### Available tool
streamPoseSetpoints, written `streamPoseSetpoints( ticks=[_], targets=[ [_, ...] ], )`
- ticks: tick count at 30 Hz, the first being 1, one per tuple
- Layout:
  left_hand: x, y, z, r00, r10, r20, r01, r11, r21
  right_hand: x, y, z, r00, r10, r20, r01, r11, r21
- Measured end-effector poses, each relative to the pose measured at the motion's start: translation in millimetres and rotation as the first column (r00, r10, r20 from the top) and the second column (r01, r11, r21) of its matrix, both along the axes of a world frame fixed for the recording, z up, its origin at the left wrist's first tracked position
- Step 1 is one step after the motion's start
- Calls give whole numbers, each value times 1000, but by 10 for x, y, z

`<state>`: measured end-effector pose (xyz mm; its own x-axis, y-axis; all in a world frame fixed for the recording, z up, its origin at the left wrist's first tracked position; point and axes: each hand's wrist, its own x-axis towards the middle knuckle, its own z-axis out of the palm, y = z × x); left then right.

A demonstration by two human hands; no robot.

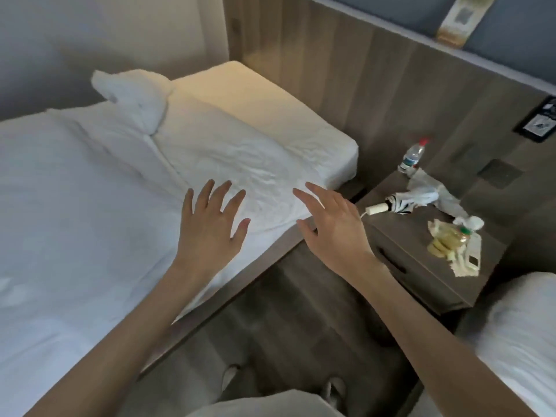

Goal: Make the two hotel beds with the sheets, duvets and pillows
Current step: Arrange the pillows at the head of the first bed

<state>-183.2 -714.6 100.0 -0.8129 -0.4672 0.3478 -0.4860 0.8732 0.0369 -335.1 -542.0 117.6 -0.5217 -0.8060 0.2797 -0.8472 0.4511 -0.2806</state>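
Reaching over the left-hand bed (255, 94), a person held the left hand (210, 227) open, fingers splayed, above the wrinkled white duvet (75, 191). The right hand (334, 233), fingers straight, hovered at the mattress edge. Neither gripped anything. Bunched white linen (129, 94) lay toward the wooden headboard (331, 70). A nightstand (400, 245) carrying a water bottle (413, 156) and a folded umbrella (400, 203) stood before the second bed (520, 341).

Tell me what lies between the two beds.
Head view: a cluttered nightstand stands between the left bed and right bed, with wood floor nearer the person.
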Motion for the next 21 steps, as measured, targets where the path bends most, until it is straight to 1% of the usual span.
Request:
streamPoseSetpoints(
  ticks=[4,8,12,15,21],
  targets=[
    [683,-659,-16,989,145,43,-147,988,41,407,-801,-42,992,115,48,-118,991,64],
    [1248,-1118,-71,945,325,37,-327,940,92,707,-1518,-80,960,267,90,-276,954,117],
    [1662,-1515,-206,868,495,41,-496,856,144,838,-2189,-131,915,390,109,-402,904,144],
    [1846,-1807,-322,795,606,42,-602,776,187,843,-2685,-198,878,460,134,-475,872,121],
    [2042,-2373,-500,628,778,21,-749,597,289,748,-3704,-337,806,533,259,-577,805,138]
  ],
)
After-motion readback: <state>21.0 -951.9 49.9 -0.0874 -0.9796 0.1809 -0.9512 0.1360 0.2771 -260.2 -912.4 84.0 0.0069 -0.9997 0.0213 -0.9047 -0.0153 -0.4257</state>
